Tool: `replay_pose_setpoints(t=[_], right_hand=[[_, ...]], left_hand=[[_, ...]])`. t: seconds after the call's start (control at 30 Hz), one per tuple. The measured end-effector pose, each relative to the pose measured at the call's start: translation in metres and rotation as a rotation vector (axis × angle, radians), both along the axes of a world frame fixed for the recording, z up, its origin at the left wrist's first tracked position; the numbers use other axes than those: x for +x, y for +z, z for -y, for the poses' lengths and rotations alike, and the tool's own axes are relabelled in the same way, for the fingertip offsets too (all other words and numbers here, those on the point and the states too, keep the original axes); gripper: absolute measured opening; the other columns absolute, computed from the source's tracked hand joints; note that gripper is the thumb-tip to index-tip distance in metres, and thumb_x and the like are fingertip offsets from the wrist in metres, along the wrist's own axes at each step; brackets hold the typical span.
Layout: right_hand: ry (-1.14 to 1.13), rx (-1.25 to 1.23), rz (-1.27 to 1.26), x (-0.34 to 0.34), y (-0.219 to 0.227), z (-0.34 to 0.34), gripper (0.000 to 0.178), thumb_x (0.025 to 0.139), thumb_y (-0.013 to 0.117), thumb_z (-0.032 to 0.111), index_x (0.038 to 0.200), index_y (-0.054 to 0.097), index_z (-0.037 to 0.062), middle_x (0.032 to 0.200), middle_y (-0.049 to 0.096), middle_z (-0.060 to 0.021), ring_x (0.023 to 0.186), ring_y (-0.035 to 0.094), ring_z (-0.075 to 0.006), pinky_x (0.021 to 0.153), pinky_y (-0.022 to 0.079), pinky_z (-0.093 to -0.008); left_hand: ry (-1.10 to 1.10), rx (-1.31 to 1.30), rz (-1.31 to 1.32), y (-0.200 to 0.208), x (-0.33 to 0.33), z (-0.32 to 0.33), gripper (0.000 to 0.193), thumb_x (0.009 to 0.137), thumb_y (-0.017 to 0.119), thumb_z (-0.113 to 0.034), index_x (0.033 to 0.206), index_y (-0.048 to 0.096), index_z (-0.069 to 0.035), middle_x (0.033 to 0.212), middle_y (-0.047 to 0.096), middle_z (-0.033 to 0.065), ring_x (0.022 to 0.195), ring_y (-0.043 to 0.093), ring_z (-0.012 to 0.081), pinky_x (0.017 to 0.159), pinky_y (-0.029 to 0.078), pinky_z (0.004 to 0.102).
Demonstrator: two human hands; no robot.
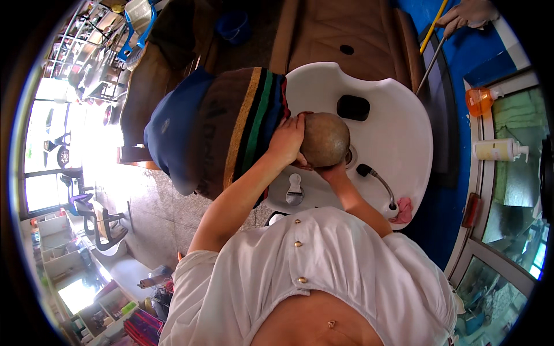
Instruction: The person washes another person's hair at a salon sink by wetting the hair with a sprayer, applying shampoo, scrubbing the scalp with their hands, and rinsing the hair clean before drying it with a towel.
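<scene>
A person lies back with a close-cropped head [326, 138] over a white wash basin [407, 124]. My left hand [288, 138] rests on the front of the head, its fingers stretched out along it. Beneath the head's near side is my right hand [331, 171], its fingers mostly hidden. A dark towel [222, 130] with yellow, green and red stripes covers the person's upper body. In the basin, a black spray nozzle [363, 169] on a bent metal hose lies close to my right forearm. A chrome tap lever [295, 190] stands below my left wrist.
A black pad [353, 108] sits on the basin's far side, a pink cloth [403, 210] at its near right. Orange [480, 101] and pale yellow [495, 150] pump bottles stand at right. Another person's gloved hand [466, 14] holds a pole. A blue bucket [233, 27] stands behind.
</scene>
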State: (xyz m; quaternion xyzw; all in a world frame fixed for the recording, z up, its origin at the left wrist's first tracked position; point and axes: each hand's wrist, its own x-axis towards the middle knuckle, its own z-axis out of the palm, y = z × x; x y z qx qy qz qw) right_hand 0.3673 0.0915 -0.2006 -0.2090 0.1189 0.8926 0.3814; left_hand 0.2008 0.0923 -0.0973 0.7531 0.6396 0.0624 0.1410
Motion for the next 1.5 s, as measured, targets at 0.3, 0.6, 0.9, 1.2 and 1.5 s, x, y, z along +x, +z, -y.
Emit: replay_pose_setpoints(t=[0.3, 0.6, 0.9, 1.2, 1.5], right_hand=[[0.579, 0.293, 0.867, 0.053, -0.003, 0.025, 0.052, 0.089, 0.051, 0.041, 0.128, 0.049, 0.0064, 0.132, 0.049, -0.0135, 0.118, 0.048, -0.0335, 0.092, 0.043, -0.0472], [0.328, 1.379, 1.794, 0.089, 0.064, 0.037, 0.028, 0.084, 0.060, 0.013, 0.111, 0.060, 0.0027, 0.095, 0.066, -0.0156, 0.082, 0.066, -0.0272, 0.073, 0.052, -0.0382], [0.509, 1.108, 0.865, -0.068, 0.166, 0.068, 0.041, 0.087, 0.062, 0.027, 0.114, 0.056, -0.0030, 0.095, 0.065, -0.0115, 0.083, 0.063, -0.0138, 0.071, 0.050, -0.0287], [-0.148, 0.481, 0.632, 0.006, 0.154, 0.041, 0.032, 0.088, 0.056, 0.016, 0.118, 0.053, 0.0021, 0.107, 0.062, -0.0087, 0.098, 0.060, -0.0208, 0.088, 0.049, -0.0352], [-0.171, 1.458, 1.847, 0.042, 0.106, 0.054, 0.044, 0.082, 0.060, 0.007, 0.124, 0.048, 0.0004, 0.124, 0.049, -0.0196, 0.114, 0.049, -0.0343, 0.096, 0.041, -0.0391]], left_hand=[[-0.098, 0.181, 0.114, 0.008, 0.002, 0.013, 0.101, 0.050, 0.085, -0.028, 0.132, 0.034, 0.003, 0.129, 0.046, 0.0224, 0.121, 0.045, 0.0337, 0.106, 0.032, 0.0417], [0.489, 0.578, -0.183, 0.110, -0.080, 0.133, 0.054, 0.074, 0.072, -0.017, 0.122, 0.050, -0.005, 0.117, 0.051, 0.0131, 0.108, 0.048, 0.0324, 0.097, 0.034, 0.0433], [0.584, 0.163, 0.555, 0.080, -0.063, 0.170, 0.013, 0.082, 0.063, -0.007, 0.084, 0.052, 0.000, 0.083, 0.055, 0.0121, 0.074, 0.056, 0.0231, 0.065, 0.044, 0.0341], [0.255, 0.080, 1.128, 0.108, -0.025, 0.127, 0.019, 0.090, 0.055, -0.002, 0.108, 0.055, 0.001, 0.097, 0.066, 0.0093, 0.086, 0.062, 0.0129, 0.074, 0.049, 0.0252], [-0.387, 0.267, -0.036, 0.047, -0.040, 0.042, 0.020, 0.077, 0.061, -0.007, 0.097, 0.064, -0.008, 0.101, 0.061, 0.0062, 0.103, 0.053, 0.0233, 0.092, 0.040, 0.0367]])
